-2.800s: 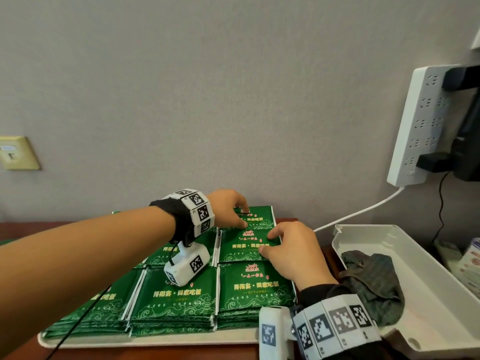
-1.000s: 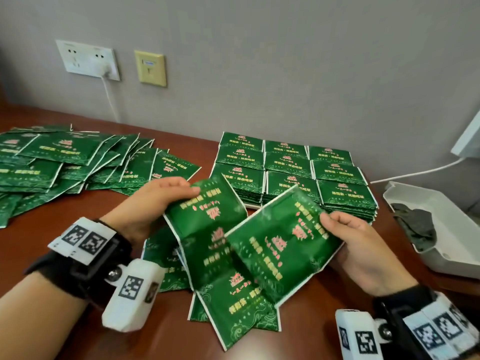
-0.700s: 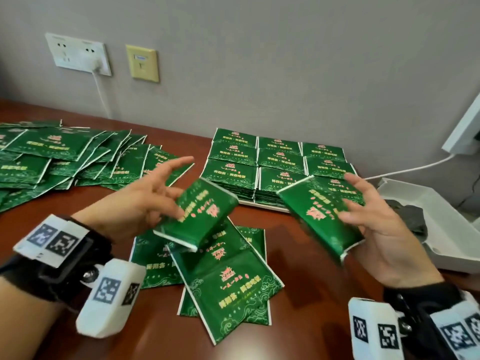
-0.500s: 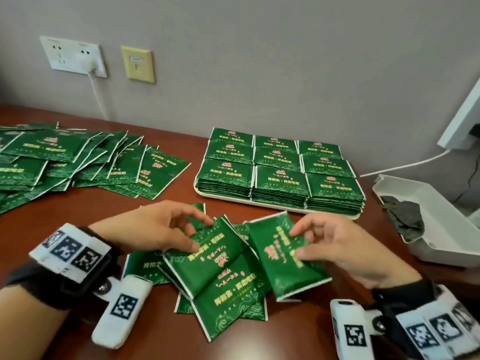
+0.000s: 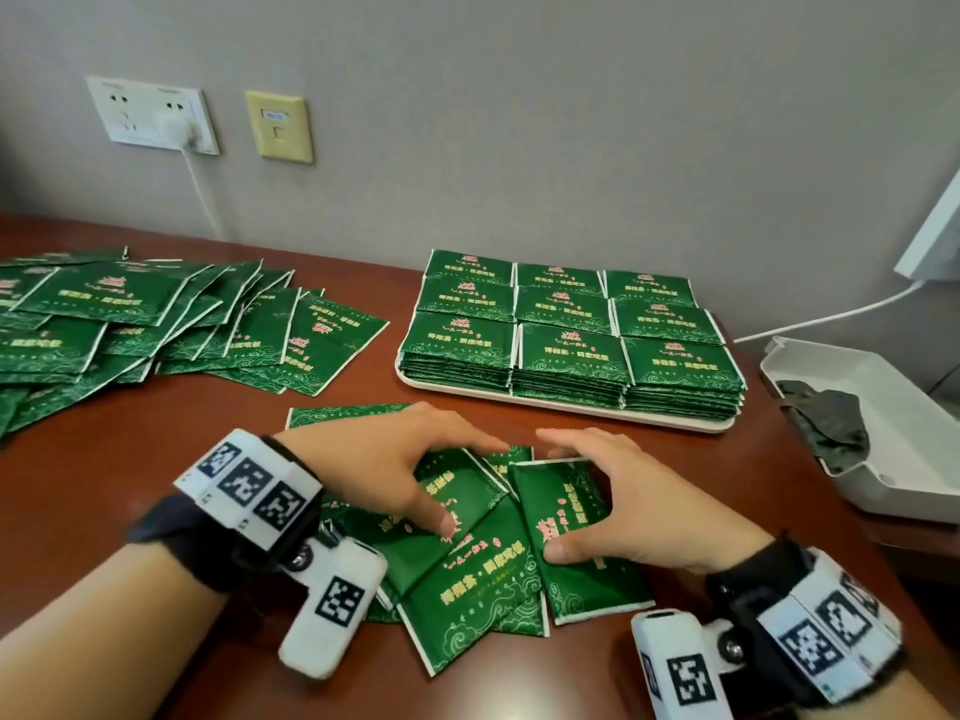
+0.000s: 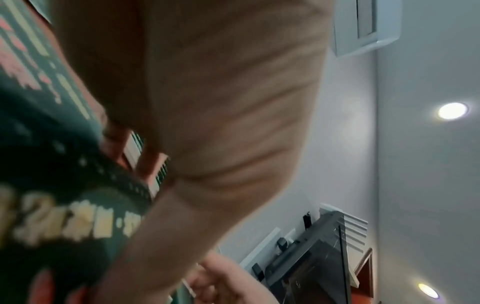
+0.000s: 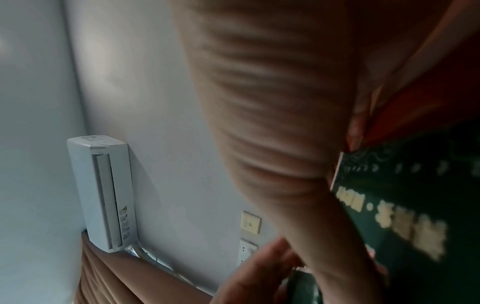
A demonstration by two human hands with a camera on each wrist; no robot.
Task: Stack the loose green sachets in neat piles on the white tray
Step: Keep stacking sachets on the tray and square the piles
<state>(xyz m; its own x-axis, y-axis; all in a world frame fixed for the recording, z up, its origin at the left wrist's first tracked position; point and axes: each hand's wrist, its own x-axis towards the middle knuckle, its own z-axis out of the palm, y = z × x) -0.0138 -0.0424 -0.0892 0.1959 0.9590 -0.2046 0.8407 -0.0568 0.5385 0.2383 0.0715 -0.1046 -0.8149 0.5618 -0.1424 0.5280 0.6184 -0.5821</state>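
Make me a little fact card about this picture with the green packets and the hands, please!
place: brown wooden table by a grey wall
left hand: fingers pressing on the near bunch of sachets
right hand: thumb and fingers around one sachet in that bunch
white tray: nine neat piles of sachets, three rows of three
loose heap: many sachets spread out at the far left
other things: white bin with a dark cloth at the right; wall socket
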